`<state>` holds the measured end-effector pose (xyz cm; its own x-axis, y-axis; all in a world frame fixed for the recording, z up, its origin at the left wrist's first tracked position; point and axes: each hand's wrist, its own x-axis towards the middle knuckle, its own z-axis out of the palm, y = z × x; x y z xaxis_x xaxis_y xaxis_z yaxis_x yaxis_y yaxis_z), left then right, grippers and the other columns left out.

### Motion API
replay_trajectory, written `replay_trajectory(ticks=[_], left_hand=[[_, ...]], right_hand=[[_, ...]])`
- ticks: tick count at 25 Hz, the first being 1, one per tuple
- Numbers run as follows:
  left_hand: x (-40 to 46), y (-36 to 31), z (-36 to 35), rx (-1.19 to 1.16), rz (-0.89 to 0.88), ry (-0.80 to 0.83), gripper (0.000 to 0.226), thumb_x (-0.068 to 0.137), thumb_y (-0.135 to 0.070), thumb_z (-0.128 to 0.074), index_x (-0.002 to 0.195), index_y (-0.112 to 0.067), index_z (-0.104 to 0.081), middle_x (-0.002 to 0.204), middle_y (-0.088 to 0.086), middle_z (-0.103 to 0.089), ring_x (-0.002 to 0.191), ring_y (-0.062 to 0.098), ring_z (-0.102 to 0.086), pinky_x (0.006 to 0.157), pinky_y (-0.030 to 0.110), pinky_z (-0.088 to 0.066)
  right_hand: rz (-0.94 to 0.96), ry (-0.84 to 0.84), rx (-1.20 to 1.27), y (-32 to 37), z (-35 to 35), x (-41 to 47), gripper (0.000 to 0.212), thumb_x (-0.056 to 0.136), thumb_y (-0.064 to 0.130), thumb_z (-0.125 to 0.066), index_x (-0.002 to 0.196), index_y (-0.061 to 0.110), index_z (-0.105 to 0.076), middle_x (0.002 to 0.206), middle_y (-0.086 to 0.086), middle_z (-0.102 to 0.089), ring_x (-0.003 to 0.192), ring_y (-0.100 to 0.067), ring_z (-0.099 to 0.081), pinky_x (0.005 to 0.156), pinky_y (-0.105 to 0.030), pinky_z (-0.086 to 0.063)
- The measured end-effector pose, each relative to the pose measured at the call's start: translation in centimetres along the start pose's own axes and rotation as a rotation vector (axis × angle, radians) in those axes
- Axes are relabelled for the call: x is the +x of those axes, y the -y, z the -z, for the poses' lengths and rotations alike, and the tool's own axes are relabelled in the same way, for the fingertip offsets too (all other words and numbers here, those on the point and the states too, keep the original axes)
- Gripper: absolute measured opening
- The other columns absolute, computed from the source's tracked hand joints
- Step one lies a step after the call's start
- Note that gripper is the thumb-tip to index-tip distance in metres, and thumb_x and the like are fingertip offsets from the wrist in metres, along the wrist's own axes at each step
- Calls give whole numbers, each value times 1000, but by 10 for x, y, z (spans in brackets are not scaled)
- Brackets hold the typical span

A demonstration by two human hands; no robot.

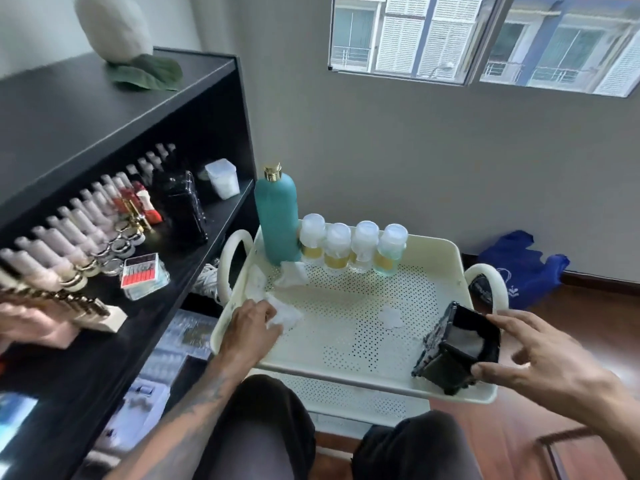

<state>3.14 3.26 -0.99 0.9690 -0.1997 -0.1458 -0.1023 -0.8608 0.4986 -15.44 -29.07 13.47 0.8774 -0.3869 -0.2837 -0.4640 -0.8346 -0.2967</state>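
Note:
A cream perforated cart tray [346,372] stands in front of my knees. My left hand [251,323] presses a crumpled white tissue [285,315] onto the tray's near left part, fingers curled over it. My right hand [540,355] holds a black square container [457,351], tilted, at the tray's near right corner; thumb and fingers sit on its rim and side. Something pale lies inside the container. A small white cotton pad [391,317] rests on the tray's middle.
At the tray's back stand a tall teal bottle [277,216] and several small clear bottles [349,247], with more tissue [291,273] at their foot. A black shelf [114,133] at left holds rows of nail polish bottles. A blue bag [519,268] lies on the floor.

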Motion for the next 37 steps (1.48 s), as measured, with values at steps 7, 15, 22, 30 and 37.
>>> replay_trajectory(ticks=[7, 15, 22, 30, 37], left_hand=[[2, 8, -4, -56, 7, -32, 38, 85, 1, -55, 118, -16, -66, 120, 6, -57, 108, 22, -56, 85, 36, -54], [4, 11, -10, -98, -24, -68, 34, 86, -5, -58, 118, -15, -65, 115, 5, -59, 105, 18, -56, 79, 23, -49], [3, 10, -14, -114, -21, -85, 31, 89, -9, -57, 119, -16, -64, 117, 4, -57, 106, 18, -54, 82, 29, -52], [2, 10, -10, -128, -38, -66, 32, 86, -4, -60, 116, -14, -64, 115, 6, -58, 100, 17, -59, 80, 31, -57], [3, 9, -7, -131, -22, -36, 25, 83, -14, -66, 108, -15, -67, 106, 4, -59, 94, 21, -59, 78, 37, -55]], right_hand=[[367, -78, -73, 147, -37, 61, 27, 92, 34, -56, 118, 35, -63, 124, 12, -59, 107, -16, -58, 92, -34, -47], [429, -16, -252, 224, -149, 180, 44, 92, 1, -46, 130, 19, -55, 136, -4, -53, 103, -23, -59, 75, -30, -49], [443, -104, -184, 202, -163, 202, 22, 99, 21, -45, 111, 18, -62, 110, -5, -60, 82, -19, -56, 70, -33, -52], [335, -49, 354, 175, -112, 150, 21, 100, 16, -37, 113, 8, -51, 96, -16, -65, 73, -23, -62, 65, -34, -54], [272, 113, 631, 101, -35, 63, 22, 97, 39, -51, 100, 22, -65, 72, 5, -70, 55, 0, -58, 52, -17, -44]])
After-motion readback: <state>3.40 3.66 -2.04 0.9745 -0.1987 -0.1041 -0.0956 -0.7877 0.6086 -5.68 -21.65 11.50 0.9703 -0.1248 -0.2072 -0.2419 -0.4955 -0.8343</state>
